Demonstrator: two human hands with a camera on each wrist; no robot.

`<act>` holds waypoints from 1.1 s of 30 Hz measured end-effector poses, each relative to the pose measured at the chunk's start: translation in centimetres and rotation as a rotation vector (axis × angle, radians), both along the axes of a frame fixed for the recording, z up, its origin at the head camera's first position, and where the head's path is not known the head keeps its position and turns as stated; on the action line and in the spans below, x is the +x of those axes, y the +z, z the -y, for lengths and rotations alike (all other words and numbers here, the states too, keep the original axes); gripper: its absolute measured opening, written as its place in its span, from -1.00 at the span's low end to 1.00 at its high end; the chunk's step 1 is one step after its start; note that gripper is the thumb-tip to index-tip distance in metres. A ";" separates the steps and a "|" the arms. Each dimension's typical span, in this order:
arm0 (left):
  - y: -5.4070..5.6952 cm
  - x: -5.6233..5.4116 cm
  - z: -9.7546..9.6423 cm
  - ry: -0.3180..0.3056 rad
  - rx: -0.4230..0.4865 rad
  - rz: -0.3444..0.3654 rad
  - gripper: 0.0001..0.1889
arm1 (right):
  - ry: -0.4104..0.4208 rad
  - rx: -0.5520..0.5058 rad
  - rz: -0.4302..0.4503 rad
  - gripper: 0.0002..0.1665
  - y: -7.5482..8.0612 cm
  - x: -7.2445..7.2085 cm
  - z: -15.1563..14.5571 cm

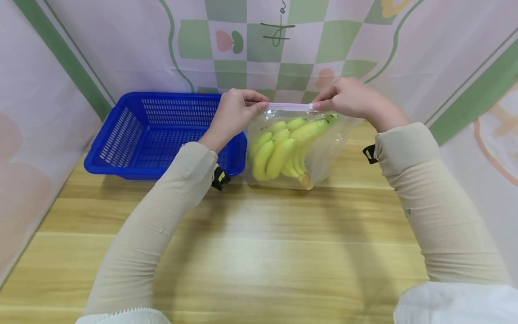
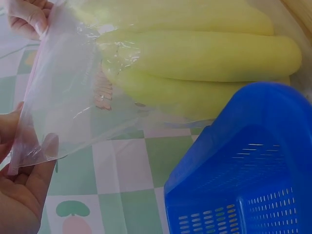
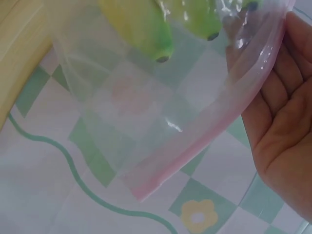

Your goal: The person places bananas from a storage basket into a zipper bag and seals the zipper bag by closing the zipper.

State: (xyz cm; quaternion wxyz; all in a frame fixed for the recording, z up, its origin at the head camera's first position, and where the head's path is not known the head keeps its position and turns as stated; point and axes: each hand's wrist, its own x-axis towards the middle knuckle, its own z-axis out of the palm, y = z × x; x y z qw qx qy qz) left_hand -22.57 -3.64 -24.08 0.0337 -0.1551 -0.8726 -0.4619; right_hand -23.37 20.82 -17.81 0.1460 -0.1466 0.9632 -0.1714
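Note:
A clear zip bag (image 1: 323, 166) with a pink strip along its top stands on the table, and a bunch of yellow bananas (image 1: 279, 153) with greenish tips lies inside it. My left hand (image 1: 234, 110) pinches the strip at its left end between thumb and fingers. Farther right along the same strip, my right hand (image 1: 352, 99) pinches at a small white slider (image 1: 311, 106). In the right wrist view, the free end of the pink strip (image 3: 165, 173) extends past the right hand (image 3: 287, 107). The left wrist view has the bag's corner between the left thumb and fingers (image 2: 41, 180).
A blue plastic basket (image 1: 162, 135) with slotted walls stands left of the bag, its right rim close to the bag and below the left forearm. Behind rises a checked green and white cloth (image 1: 265, 42). The wooden table (image 1: 251, 252) extends toward me.

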 end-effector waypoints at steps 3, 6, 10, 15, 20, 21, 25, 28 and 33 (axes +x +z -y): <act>0.0 0.0 0.1 -0.002 -0.002 -0.006 -0.77 | 0.001 0.012 -0.001 -0.51 0.0 0.0 -0.3; 0.0 0.0 0.2 0.002 -0.006 -0.011 -0.77 | -0.008 0.023 0.002 -0.50 0.1 -0.1 -0.6; 0.0 -0.1 0.2 0.008 -0.007 0.000 -0.77 | -0.029 0.033 0.024 -0.47 0.2 -0.1 -0.9; 0.0 -0.1 0.2 0.004 -0.004 0.007 -0.76 | -0.053 0.048 0.044 -0.44 0.3 -0.1 -1.4; -0.1 -0.2 0.3 0.001 0.000 0.014 -0.76 | -0.073 0.064 0.063 -0.40 0.3 -0.1 -1.8; -0.1 -0.2 0.3 0.001 -0.001 0.015 -0.76 | -0.075 0.067 0.066 -0.40 0.3 -0.1 -1.9; -0.1 -0.2 0.4 -0.002 -0.001 0.017 -0.76 | -0.082 0.066 0.068 -0.39 0.3 -0.1 -2.2; -0.1 -0.2 0.4 -0.003 -0.005 0.017 -0.76 | -0.082 0.063 0.060 -0.39 0.3 -0.1 -2.5; -0.2 -0.1 0.5 -0.002 -0.009 0.014 -0.76 | -0.077 0.057 0.053 -0.41 0.2 -0.1 -3.0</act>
